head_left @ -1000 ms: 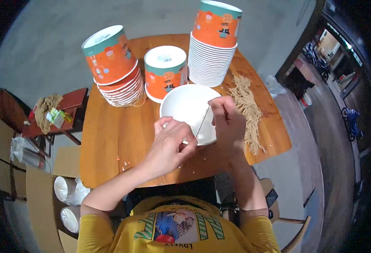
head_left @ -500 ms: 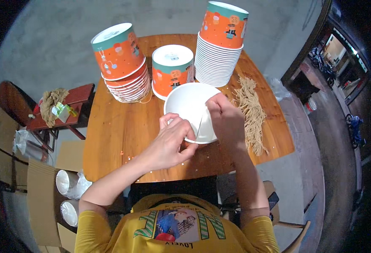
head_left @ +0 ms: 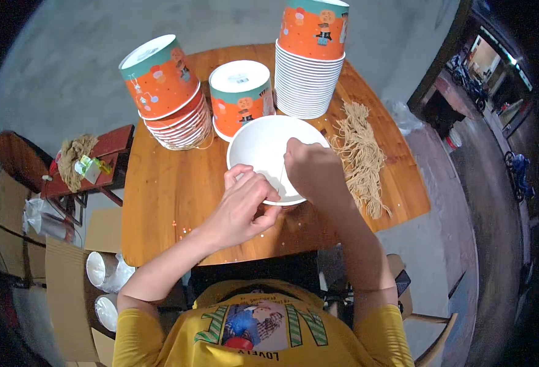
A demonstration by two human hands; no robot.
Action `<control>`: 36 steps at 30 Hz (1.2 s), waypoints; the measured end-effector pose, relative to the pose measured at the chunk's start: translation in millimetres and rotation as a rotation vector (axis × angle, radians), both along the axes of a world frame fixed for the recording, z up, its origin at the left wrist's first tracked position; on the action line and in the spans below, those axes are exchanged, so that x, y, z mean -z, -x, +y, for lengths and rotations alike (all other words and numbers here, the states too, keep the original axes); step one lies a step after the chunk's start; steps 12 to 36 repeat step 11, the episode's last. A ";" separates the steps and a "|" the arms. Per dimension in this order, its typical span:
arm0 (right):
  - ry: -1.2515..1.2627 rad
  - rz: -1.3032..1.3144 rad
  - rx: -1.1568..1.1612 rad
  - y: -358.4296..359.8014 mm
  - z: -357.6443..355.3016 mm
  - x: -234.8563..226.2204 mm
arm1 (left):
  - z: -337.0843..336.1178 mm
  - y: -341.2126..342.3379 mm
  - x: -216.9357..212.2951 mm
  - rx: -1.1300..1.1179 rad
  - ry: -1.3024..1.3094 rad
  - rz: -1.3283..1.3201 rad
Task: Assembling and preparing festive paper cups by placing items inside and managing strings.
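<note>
A white paper bucket (head_left: 259, 145) lies tilted on the wooden table, its open mouth facing me. My left hand (head_left: 245, 199) pinches the near rim between thumb and fingers. Over the right part of the mouth, my right hand (head_left: 315, 173) is closed in a fist; whatever its fingers hold is hidden. Between the hands a thin line runs down the inner wall, and I cannot tell whether it is a string or the seam. Just right of the bucket is a bundle of tan strings (head_left: 364, 165).
Behind the bucket stand an upturned orange-and-green bucket (head_left: 242, 92), a left stack (head_left: 159, 79) with string round its lower part, and a taller right stack (head_left: 309, 79). A red bench (head_left: 107, 150) holds more tan string. Cardboard boxes (head_left: 67, 293) with wrapped white tubs stand at lower left.
My right fist has moved left and slightly down across the bucket's mouth. The left hand keeps its hold on the rim. The whole view has shifted slightly.
</note>
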State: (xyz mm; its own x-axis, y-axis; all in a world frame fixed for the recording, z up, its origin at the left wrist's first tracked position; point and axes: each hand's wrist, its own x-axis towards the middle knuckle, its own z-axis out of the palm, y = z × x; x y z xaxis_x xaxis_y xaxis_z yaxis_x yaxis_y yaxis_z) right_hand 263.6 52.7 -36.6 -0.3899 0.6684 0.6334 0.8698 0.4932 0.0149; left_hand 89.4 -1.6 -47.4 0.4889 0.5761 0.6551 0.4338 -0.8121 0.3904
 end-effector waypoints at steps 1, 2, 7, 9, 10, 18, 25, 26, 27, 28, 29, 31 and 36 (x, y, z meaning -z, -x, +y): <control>0.002 0.002 0.003 -0.8 0.2 0.6 | -0.4 -0.5 -1.2 -0.001 0.001 0.022; 0.031 -0.009 0.021 -0.9 0.8 1.3 | -0.7 -0.4 -2.1 -0.004 0.001 0.045; 0.163 -0.013 0.072 1.3 -3.0 -3.2 | 1.8 2.1 -4.9 0.032 0.016 0.096; 0.175 0.014 0.081 1.1 -3.8 -1.9 | 3.4 3.0 -5.6 0.056 0.011 0.101; 0.182 0.017 0.085 1.1 -4.7 -2.8 | 3.7 3.8 -6.5 0.067 0.020 0.136; 0.189 0.020 0.089 0.7 -6.0 -4.5 | 3.8 4.4 -7.7 0.078 0.030 0.171; 0.189 0.020 0.089 0.7 -6.0 -4.5 | 3.8 4.4 -7.7 0.078 0.030 0.171; 0.189 0.020 0.089 0.7 -6.0 -4.5 | 3.8 4.4 -7.7 0.078 0.030 0.171; 0.189 0.020 0.089 0.7 -6.0 -4.5 | 3.8 4.4 -7.7 0.078 0.030 0.171; 0.189 0.020 0.089 0.7 -6.0 -4.5 | 3.8 4.4 -7.7 0.078 0.030 0.171; 0.189 0.020 0.089 0.7 -6.0 -4.5 | 3.8 4.4 -7.7 0.078 0.030 0.171; 0.189 0.020 0.089 0.7 -6.0 -4.5 | 3.8 4.4 -7.7 0.078 0.030 0.171; 0.189 0.020 0.089 0.7 -6.0 -4.5 | 3.8 4.4 -7.7 0.078 0.030 0.171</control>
